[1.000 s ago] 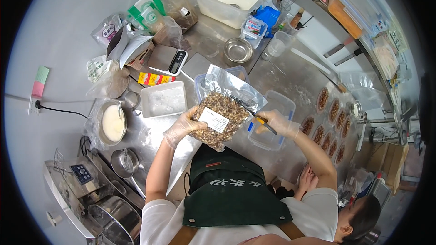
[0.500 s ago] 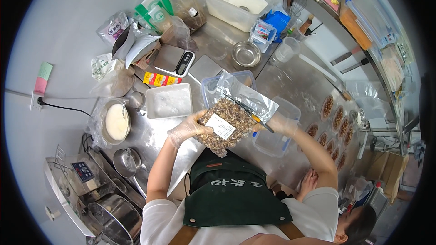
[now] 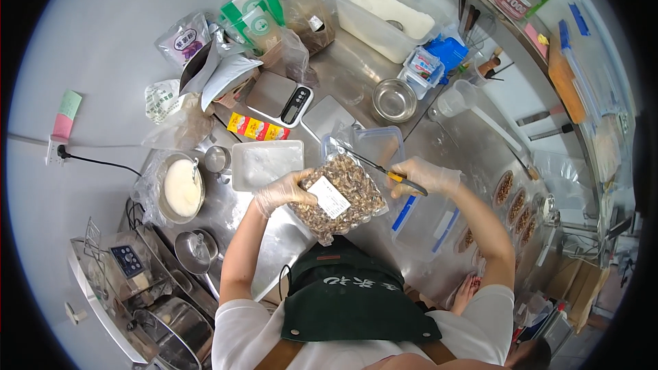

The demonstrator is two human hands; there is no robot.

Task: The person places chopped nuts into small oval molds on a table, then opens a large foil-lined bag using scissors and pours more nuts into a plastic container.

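My gloved left hand [image 3: 279, 194] grips the left side of a clear bag of chopped nuts [image 3: 360, 188], which is tilted above the counter's front edge and bears a white label. In my gloved right hand [image 3: 432, 174] is a pair of scissors [image 3: 410, 183] with black and yellow handles. Its dark blades lie across the bag's upper edge; whether they are apart I cannot make out. Just behind the bag stands a clear plastic tub [image 3: 392, 138]. Below my right hand lies a clear lid with blue clips [image 3: 428, 233].
A white tray [image 3: 269, 147], a bowl of white contents [image 3: 181, 188] and a digital scale [image 3: 274, 99] stand left and behind. A steel bowl [image 3: 395, 101] sits farther back. Nut-filled oval moulds [image 3: 504, 188] line the right side. Another person's hand [image 3: 466, 293] rests at lower right.
My right hand has drawn up and outward with the scissors, away from the bag's right edge. The silvery strip along the bag's top no longer stretches to the right. The view has shifted slightly.
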